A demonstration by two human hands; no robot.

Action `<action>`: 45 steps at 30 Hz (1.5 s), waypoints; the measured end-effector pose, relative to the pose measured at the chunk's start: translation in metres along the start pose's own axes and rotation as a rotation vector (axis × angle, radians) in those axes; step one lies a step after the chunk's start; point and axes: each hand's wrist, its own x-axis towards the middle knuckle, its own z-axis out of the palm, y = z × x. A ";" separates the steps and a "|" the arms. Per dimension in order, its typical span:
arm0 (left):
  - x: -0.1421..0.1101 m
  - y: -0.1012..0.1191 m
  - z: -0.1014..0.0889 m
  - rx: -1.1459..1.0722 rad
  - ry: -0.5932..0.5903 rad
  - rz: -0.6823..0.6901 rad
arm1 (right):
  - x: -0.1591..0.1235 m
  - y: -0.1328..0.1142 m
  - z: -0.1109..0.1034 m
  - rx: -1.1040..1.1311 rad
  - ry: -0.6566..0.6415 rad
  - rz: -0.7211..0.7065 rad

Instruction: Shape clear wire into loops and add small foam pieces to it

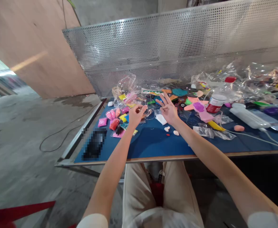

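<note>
My left hand (137,114) is over the left-middle of the blue table, its thumb and fingers curled into a pinch. Whatever lies between the fingertips, if anything, is too small to make out. Just to the right, my right hand (169,111) has its fingers stretched and spread, and nothing shows in it. A white piece (161,119) lies by the right hand. In front of that hand are two small white lumps (167,129) and a tiny red piece (168,135). Beside the left hand lie several bright packets, among them a pink packet (102,122) and a red packet (114,124).
A perforated metal panel (139,50) borders the table's back. To the right stand a container with a red-and-white label (215,103), a white corded device (249,117) and a yellow banana-shaped piece (216,126), among clear bags. A pixelated dark object (94,144) lies at front left.
</note>
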 end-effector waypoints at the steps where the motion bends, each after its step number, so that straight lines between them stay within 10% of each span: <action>1: 0.000 0.000 0.000 0.004 0.004 -0.001 | 0.001 0.001 -0.001 -0.008 -0.013 -0.010; 23: -0.005 0.002 0.007 0.178 -0.008 0.189 | -0.014 -0.012 0.021 -0.257 -0.026 -0.142; 30: -0.010 0.001 0.009 0.472 0.364 0.359 | -0.018 -0.019 0.023 -0.387 0.003 -0.171; 45: 0.001 -0.008 0.012 0.693 0.078 0.643 | -0.025 -0.025 0.024 -0.600 0.027 -0.267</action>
